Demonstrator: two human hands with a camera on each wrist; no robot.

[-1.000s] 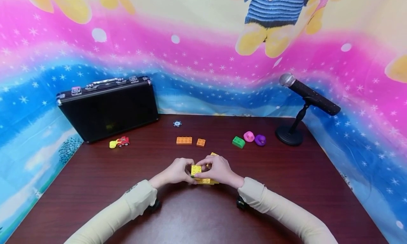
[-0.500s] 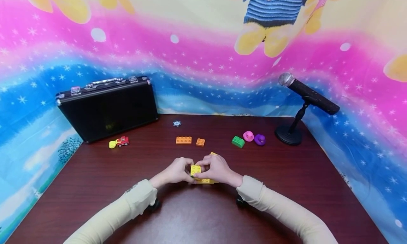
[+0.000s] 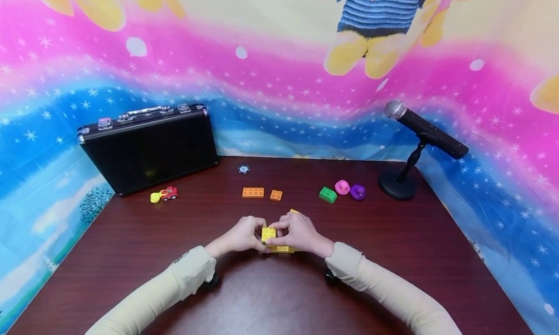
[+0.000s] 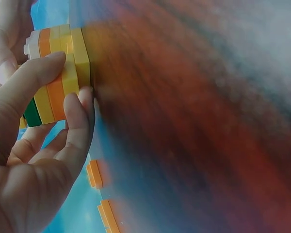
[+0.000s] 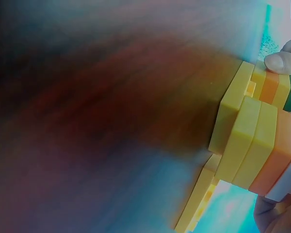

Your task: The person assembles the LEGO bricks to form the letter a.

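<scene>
At the middle of the table, my left hand [image 3: 240, 235] curls its thumb and fingers round a stack of toy building bricks [image 4: 51, 99], coloured yellow, orange and green. My right hand [image 3: 301, 233] pinches a small yellow brick [image 3: 268, 234] at the top of that stack. Low on the table lie wider yellow bricks [image 3: 281, 249] forming the base, partly hidden by the hands. A second column of yellow, orange and white bricks [image 5: 257, 145] stands beside the first in the right wrist view. Whether the top brick is fully pressed down cannot be seen.
Behind the hands lie a long orange brick [image 3: 253, 192], a small orange brick [image 3: 276, 195] and a green brick [image 3: 328, 194]. Pink [image 3: 342, 187] and purple ducks [image 3: 358, 192], a microphone [image 3: 425, 131], a poker chip [image 3: 243, 169], a toy truck [image 3: 169, 194] and a black case [image 3: 150, 150] stand farther out.
Both hands keep almost the same place and hold on the bricks. The yellow top brick shows only a very slight shift.
</scene>
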